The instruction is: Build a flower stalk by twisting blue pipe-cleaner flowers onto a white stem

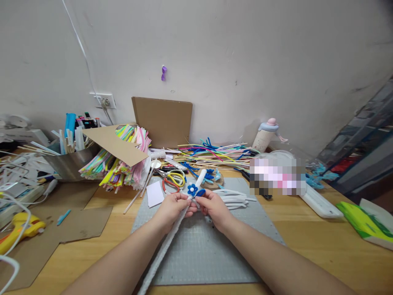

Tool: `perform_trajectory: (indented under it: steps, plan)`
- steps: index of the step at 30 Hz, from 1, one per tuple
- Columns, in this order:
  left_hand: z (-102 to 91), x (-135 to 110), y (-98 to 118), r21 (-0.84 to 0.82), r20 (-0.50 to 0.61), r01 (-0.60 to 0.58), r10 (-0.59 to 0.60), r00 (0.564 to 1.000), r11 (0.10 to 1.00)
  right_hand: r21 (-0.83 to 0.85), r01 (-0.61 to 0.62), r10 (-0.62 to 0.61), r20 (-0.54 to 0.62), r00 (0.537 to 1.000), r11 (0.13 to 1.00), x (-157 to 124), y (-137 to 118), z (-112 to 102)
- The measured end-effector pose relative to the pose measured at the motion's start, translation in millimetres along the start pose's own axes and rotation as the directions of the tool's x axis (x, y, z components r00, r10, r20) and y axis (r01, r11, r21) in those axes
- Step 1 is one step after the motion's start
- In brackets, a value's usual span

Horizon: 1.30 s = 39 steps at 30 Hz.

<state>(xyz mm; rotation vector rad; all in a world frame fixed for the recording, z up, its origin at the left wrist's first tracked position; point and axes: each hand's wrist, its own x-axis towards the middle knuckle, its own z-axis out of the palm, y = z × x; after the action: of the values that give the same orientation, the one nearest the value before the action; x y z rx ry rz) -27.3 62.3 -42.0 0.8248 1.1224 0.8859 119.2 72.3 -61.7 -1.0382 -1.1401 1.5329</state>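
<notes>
Both my hands meet over a grey cutting mat (pixel 215 250). My left hand (pixel 173 207) is closed around a long white fuzzy pipe-cleaner stem (pixel 162 254) that runs back toward me. A small blue pipe-cleaner flower (pixel 192 189) sits on the stem just above my left fingers. My right hand (pixel 213 205) pinches the stem from the right, by a blue loop (pixel 201 192). The stem's white tip (pixel 201 178) sticks out beyond both hands.
White pipe-cleaner pieces (pixel 235 197) lie right of my hands. Scissors (pixel 173 180), a white card (pixel 154 194) and coloured pipe cleaners (pixel 215 153) lie behind. A cardboard box of pastel foam strips (pixel 123 162), a metal bowl (pixel 72 164), a yellow glue gun (pixel 21 227) and a bottle (pixel 265 135) stand around.
</notes>
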Motion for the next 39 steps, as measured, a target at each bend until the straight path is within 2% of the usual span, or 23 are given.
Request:
perform_trajectory:
  steps: [4,7,11,21,25,29,32,34,36,37,39]
  plan:
    - [-0.4,-0.4,-1.3,0.016,0.007,-0.021,0.021,1.000,1.000,-0.021,-0.022,0.024,0.084,0.996,1.000,2.5,-1.0,-4.8]
    - [-0.2,-0.8,-0.8,0.038,0.009,-0.030,0.029,1.000,0.999,-0.046,-0.049,0.054,0.105,0.993,0.998,5.0,-0.4,-7.9]
    - [1.3,-1.0,1.0,0.055,-0.006,-0.032,0.032,0.999,0.998,-0.059,-0.065,0.069,0.072,0.995,0.996,5.9,0.7,-7.3]
    - [8.5,-6.2,6.1,-0.046,-0.098,-0.064,0.060,0.993,0.997,-0.069,-0.073,0.071,-0.034,0.997,0.995,-4.3,-6.0,2.4]
    - [8.6,-6.4,4.6,-0.072,-0.099,-0.060,0.053,0.994,0.996,-0.062,-0.084,0.081,-0.045,0.996,0.995,-5.4,-6.1,3.0]
    - [5.9,-5.4,5.7,-0.075,-0.093,-0.058,0.050,0.994,0.996,-0.095,-0.032,0.033,0.010,0.999,0.995,-3.1,-3.1,1.1]
    - [3.9,-6.1,9.4,-0.091,-0.116,-0.070,0.060,0.991,0.993,-0.197,0.037,-0.024,0.069,0.997,0.980,-2.3,1.1,1.1]
    - [3.3,-7.4,11.7,-0.089,-0.130,-0.073,0.061,0.990,0.993,-0.311,0.106,-0.080,0.098,0.992,0.944,-4.4,2.8,1.8]
    - [3.3,-8.7,12.5,-0.060,-0.151,-0.091,0.081,0.985,0.994,-0.455,0.196,-0.156,0.124,0.980,0.869,-9.9,1.5,2.7]
    - [3.5,-9.2,12.4,-0.039,-0.164,-0.108,0.100,0.981,0.993,-0.536,0.250,-0.204,0.145,0.968,0.807,-14.0,-0.6,3.2]
    - [4.0,-9.6,11.2,0.002,-0.188,-0.144,0.142,0.972,0.990,-0.691,0.364,-0.309,0.210,0.928,0.624,-23.6,-6.8,4.5]
